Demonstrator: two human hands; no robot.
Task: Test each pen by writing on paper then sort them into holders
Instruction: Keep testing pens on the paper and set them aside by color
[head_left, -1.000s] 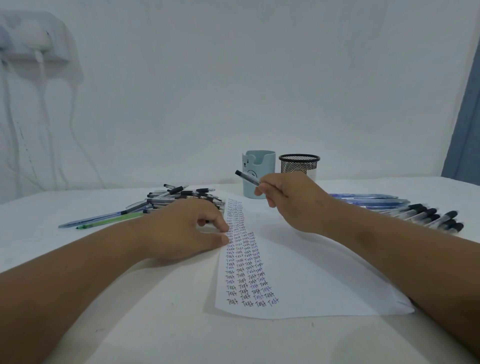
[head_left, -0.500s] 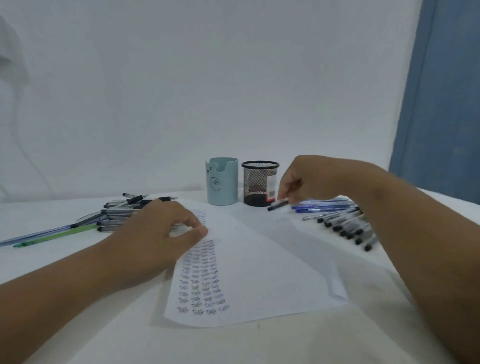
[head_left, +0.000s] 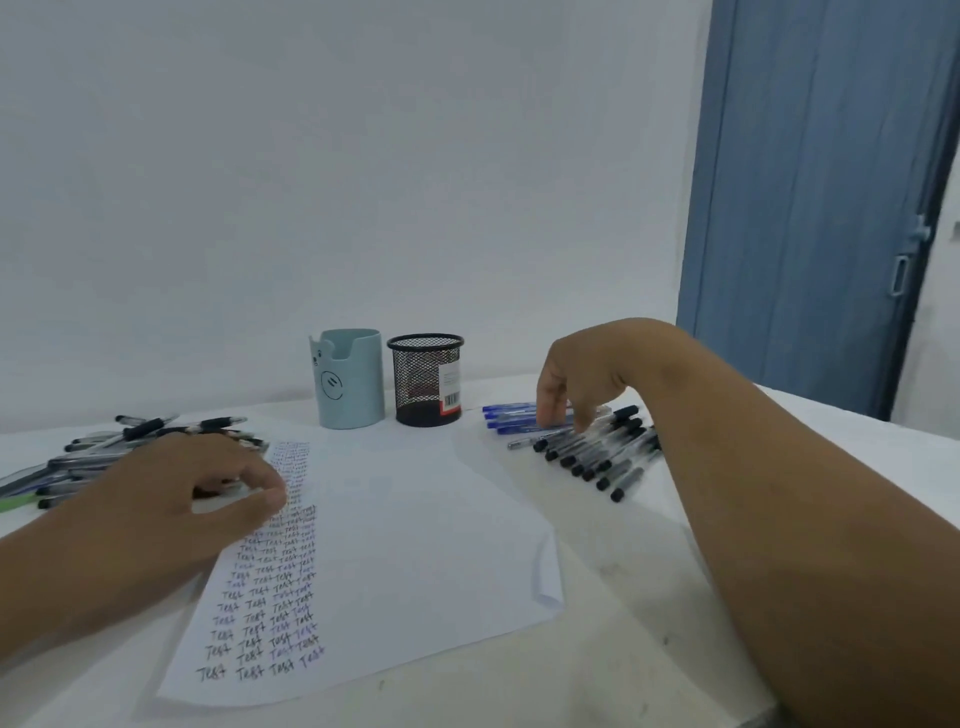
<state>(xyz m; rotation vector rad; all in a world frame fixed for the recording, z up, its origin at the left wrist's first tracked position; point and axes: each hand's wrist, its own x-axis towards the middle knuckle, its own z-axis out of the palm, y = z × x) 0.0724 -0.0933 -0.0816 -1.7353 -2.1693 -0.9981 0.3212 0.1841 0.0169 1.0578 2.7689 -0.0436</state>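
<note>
A white paper sheet lies on the table, its left side filled with columns of the handwritten word "Test". My left hand rests on the sheet's left edge, thumb and fingertip pressing it down, fingers loosely curled around nothing. My right hand hangs over the row of black-capped pens at the right, fingertips down on them with no pen visibly pinched. A few blue pens lie just behind that row. A pale blue holder and a black mesh holder stand side by side behind the sheet.
A loose heap of pens lies at the left behind my left hand, with a green pen at the table's left edge. A blue door stands at the far right. The white table reaches the wall.
My right hand carried a black-capped pen from above the sheet to the right-hand row and lowered onto it. The view turned right. My left hand stayed on the sheet.
</note>
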